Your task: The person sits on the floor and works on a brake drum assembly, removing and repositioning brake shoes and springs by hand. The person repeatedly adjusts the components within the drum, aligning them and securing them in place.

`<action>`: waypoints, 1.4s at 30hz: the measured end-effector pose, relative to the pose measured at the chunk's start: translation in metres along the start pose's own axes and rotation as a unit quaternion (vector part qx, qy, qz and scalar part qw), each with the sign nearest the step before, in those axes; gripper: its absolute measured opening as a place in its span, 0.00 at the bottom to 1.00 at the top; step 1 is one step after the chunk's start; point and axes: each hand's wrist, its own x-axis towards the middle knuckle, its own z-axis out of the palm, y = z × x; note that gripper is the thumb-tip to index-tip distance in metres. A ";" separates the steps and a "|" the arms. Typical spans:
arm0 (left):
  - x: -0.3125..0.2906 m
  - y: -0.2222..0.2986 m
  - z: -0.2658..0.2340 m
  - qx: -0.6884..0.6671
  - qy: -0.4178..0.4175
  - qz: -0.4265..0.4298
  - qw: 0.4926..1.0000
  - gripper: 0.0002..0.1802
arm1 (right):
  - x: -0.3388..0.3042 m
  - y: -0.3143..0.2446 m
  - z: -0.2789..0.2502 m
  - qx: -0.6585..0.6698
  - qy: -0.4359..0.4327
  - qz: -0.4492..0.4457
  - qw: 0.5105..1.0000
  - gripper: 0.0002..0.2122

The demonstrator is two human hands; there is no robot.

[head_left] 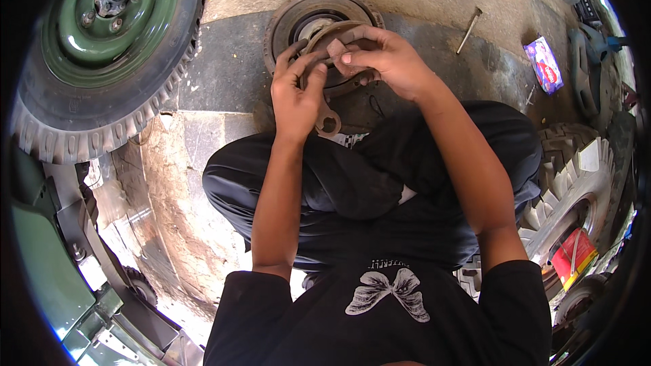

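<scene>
Head view, upper centre of the frame: left hand (298,91) and right hand (380,57) both grip a curved rusty brake shoe (331,39), fingers closed round it, held over a round brake drum (319,24) on the ground. Green-rimmed tyre (102,47) lies upper left; a bolt (469,29) upper right; second tyre (576,183) at right.

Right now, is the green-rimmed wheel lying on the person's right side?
No, the green-rimmed wheel lies at the upper left, on the person's left side.
</scene>
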 end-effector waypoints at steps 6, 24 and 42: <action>0.005 -0.008 0.001 -0.045 -0.001 -0.056 0.997 0.16 | 0.009 0.003 0.004 -0.070 -0.031 -0.082 0.994 0.14; 0.005 -0.009 0.004 -0.149 0.002 -0.132 0.980 0.19 | 0.011 0.029 0.013 0.181 -0.019 0.040 0.983 0.09; 0.004 0.009 -0.018 -0.278 -0.005 -0.273 0.921 0.33 | 0.022 0.030 0.011 -0.014 0.091 -0.096 0.991 0.15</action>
